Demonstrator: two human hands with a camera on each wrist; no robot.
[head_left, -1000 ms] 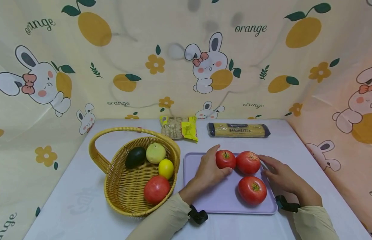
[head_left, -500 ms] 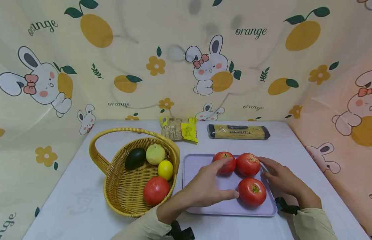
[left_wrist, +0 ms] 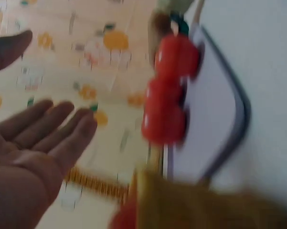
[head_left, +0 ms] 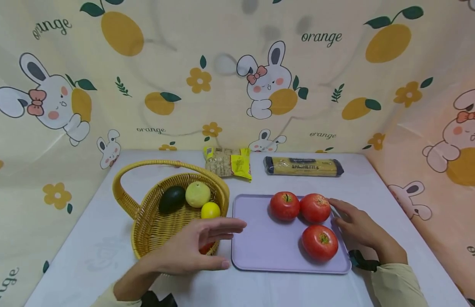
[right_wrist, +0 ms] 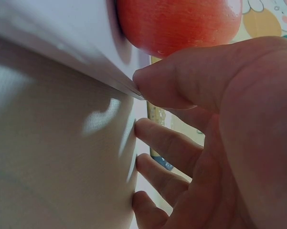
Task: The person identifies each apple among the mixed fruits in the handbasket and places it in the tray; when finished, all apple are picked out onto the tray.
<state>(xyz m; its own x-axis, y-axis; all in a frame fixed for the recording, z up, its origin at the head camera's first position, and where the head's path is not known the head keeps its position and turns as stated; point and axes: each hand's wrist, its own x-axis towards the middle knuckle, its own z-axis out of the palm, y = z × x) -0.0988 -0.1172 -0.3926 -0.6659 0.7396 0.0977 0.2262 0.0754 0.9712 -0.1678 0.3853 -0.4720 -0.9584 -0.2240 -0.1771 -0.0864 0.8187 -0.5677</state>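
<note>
In the head view my left hand (head_left: 191,249) hovers over the front right rim of the wicker basket (head_left: 139,238), its fingers straight and holding nothing. It hides most of a red fruit (head_left: 206,247) in the basket. A dark green avocado (head_left: 172,199), a pale green round fruit (head_left: 198,194) and a yellow lemon (head_left: 210,210) lie there too. Three red apples (head_left: 285,206) stand on the right half of a lilac tray (head_left: 260,251). My right hand (head_left: 365,230) rests at the tray's right side; its thumb (right_wrist: 164,83) touches the rim and its fingers (right_wrist: 164,145) are spread on the table.
Behind the basket and tray lie a yellow packet (head_left: 227,163) and a pack of spaghetti (head_left: 304,166). The basket's tall handle (head_left: 124,192) arches over its back left side. A printed cloth (head_left: 222,64) walls off the white table.
My left hand has let go of the left rear apple and swung left and toward me, over the basket's edge. The apple stays on the tray. My right hand has barely moved.
</note>
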